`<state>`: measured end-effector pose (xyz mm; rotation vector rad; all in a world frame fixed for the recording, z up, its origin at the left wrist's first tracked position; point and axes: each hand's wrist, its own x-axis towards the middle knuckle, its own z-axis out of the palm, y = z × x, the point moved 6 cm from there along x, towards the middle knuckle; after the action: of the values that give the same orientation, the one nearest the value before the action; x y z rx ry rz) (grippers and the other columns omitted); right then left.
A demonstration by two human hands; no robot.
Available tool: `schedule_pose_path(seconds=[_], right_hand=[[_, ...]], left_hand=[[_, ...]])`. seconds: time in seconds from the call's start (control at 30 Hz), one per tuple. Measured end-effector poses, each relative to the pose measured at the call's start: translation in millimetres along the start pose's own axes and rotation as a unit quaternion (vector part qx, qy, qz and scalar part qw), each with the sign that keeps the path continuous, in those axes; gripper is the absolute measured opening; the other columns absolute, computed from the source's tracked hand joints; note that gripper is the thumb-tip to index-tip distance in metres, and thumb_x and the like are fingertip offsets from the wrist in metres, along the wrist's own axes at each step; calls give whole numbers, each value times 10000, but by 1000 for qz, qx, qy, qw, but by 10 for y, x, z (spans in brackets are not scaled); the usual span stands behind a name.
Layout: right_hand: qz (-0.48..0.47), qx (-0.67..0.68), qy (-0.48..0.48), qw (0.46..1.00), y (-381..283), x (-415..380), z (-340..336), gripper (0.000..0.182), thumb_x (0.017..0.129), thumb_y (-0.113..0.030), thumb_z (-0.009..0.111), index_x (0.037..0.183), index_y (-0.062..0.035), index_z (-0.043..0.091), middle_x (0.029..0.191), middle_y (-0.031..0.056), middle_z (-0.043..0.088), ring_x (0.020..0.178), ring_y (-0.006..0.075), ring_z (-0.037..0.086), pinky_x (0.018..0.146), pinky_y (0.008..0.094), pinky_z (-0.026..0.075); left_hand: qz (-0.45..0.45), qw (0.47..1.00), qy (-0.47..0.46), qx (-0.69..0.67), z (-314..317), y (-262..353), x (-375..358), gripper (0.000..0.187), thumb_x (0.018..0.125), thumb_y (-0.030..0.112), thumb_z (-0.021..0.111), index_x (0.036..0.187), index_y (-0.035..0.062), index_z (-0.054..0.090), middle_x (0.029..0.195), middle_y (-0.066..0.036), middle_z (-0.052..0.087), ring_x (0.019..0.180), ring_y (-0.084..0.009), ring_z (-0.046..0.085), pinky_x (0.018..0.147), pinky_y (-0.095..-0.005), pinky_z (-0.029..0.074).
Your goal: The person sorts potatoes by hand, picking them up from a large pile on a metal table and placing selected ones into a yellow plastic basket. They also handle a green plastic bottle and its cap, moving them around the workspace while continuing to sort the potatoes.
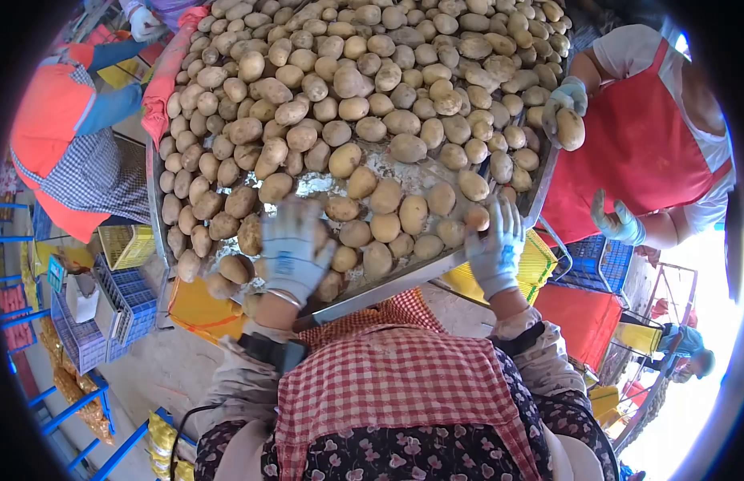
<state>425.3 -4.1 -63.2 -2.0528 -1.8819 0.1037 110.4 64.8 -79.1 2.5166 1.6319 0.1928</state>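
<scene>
Both hands down among the potatoes

My left hand lies fingers spread over potatoes at the table edge; my right hand pinches one potato directly above it.

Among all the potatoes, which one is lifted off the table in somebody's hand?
The tan oval potato at the table's right edge. A co-worker's pale-gloved hand, belonging to the person in the red apron, holds it up; the others lie on the metal sorting table.
</scene>
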Motion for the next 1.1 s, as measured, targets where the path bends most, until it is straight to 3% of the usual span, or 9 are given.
schedule_pose_path(seconds=[0.17,0.33,0.5,0.67,0.8,0.9,0.97,1.0,1.1], right_hand=[[8,-40,-81,996,-335,-90,58,734,766,-339,654,1382,-42,387,1254,228,515,1207,396,453,1062,525,281],[44,317,21,947,-212,-9,61,564,873,-22,511,1404,19,327,1269,204,534,1112,284,577,971,342,437],[125,464,81,873,135,-6,128,475,941,-32,449,1406,3,354,1302,142,531,1107,191,562,936,310,457],[197,644,20,739,63,22,22,446,958,-173,506,1374,-32,427,1259,127,565,1059,192,597,876,298,492],[194,778,-65,593,-446,194,80,558,913,-360,572,1340,-30,432,1246,130,565,1125,218,560,945,347,450],[271,823,-64,496,-376,316,283,518,893,-424,573,1224,-32,504,1104,111,614,980,219,610,852,341,495],[202,910,-186,311,-230,350,202,452,900,-443,546,1128,-52,554,962,88,639,804,201,635,707,320,527],[312,874,-97,360,-19,320,242,437,888,-477,534,1044,-70,574,861,88,624,699,210,597,583,311,474],[334,804,-23,492,427,429,249,428,897,-462,505,1068,-74,570,875,85,636,741,240,630,608,328,497]], left_hand=[[5,995,99,-26,-114,-216,-27,681,832,443,586,1383,83,410,1368,-218,426,1312,-412,337,1091,-551,217],[123,985,64,-105,-106,565,593,646,775,445,660,1317,131,501,1334,-193,467,1284,-405,368,1073,-539,272],[97,995,11,28,66,733,885,671,718,466,706,1296,176,527,1367,-180,434,1281,-381,373,1104,-517,228],[155,985,41,-60,170,732,947,682,695,410,687,1207,-6,514,1291,-191,467,1233,-379,397,1116,-497,208],[183,925,109,-315,-134,1129,767,747,740,471,655,1317,46,441,1309,-195,454,1255,-385,374,1107,-528,187],[153,968,150,-132,-167,989,618,742,764,486,616,1338,61,414,1321,-212,436,1247,-395,374,1081,-543,210],[115,990,71,-39,-82,601,368,737,759,465,602,1341,52,415,1353,-211,419,1259,-411,358,1061,-553,226],[96,995,23,-16,-19,419,218,738,752,453,605,1340,49,417,1373,-208,406,1271,-416,346,1061,-552,226],[1,999,40,8,62,-36,4,693,782,421,575,1352,58,423,1408,-197,374,1290,-408,319,1077,-545,218]])
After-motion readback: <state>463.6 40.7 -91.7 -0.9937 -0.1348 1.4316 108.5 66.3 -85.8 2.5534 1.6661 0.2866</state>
